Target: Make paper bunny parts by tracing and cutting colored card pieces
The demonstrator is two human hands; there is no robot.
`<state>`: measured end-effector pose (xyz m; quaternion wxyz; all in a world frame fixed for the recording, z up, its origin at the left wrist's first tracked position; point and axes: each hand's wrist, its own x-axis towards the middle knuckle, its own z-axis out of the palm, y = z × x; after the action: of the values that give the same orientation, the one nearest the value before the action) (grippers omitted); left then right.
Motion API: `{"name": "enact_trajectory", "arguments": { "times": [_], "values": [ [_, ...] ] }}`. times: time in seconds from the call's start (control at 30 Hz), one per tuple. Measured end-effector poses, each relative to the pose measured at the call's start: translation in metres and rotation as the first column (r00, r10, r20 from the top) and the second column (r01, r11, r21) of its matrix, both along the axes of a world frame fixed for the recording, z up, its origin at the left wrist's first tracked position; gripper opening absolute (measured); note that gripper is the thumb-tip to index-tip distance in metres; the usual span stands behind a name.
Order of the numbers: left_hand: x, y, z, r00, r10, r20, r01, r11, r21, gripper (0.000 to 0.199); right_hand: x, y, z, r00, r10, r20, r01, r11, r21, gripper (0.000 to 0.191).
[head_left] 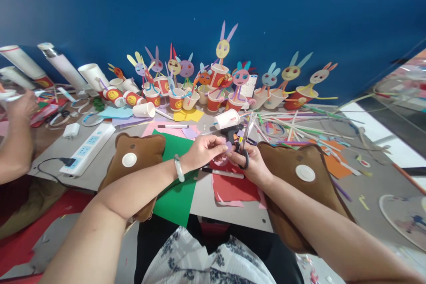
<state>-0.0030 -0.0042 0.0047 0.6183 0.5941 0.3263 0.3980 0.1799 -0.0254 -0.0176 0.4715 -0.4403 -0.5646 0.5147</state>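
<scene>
In the middle of the head view, my left hand point(206, 151) pinches a small piece of purple paper point(228, 145) between thumb and fingers. My right hand point(254, 164) is closed around the black handles of scissors point(246, 135), whose blades point up and away from me. Both hands nearly meet above a stack of red paper point(234, 186). A marker point(228, 173) lies on that stack below them. Just behind the hands is a black glue gun point(230, 133), partly covered by the fingers. A green sheet point(178, 177) lies under my left wrist.
Paper cups point(218, 75) with paper rabbit heads line the blue wall. Brown plush cushions point(296, 177) flank my arms. A power strip point(88, 150) lies at left, near another person's arm point(16, 137). Paper strips point(309, 122) and scraps litter the right side.
</scene>
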Motion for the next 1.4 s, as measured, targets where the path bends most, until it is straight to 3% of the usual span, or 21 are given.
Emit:
{"name": "enact_trajectory", "arguments": {
  "times": [0.6,1.03,1.4],
  "values": [
    [-0.0017,-0.0025,0.0059,0.999,-0.024,-0.034,0.027,0.996,0.091,0.035,-0.0012,-0.0012,0.0004,0.992,-0.070,0.105,0.060,0.993,0.100,0.033],
    [-0.0007,0.0003,0.0011,0.998,-0.030,0.064,0.037,0.994,-0.105,0.037,0.0005,-0.0020,0.0020,0.995,-0.059,0.075,0.053,0.996,0.075,0.029],
    [-0.0014,-0.0003,0.0041,0.997,-0.073,0.015,0.074,0.997,-0.009,0.039,0.0005,-0.0011,0.0011,0.988,-0.056,0.142,0.038,0.991,0.130,0.031]
  ]
}}
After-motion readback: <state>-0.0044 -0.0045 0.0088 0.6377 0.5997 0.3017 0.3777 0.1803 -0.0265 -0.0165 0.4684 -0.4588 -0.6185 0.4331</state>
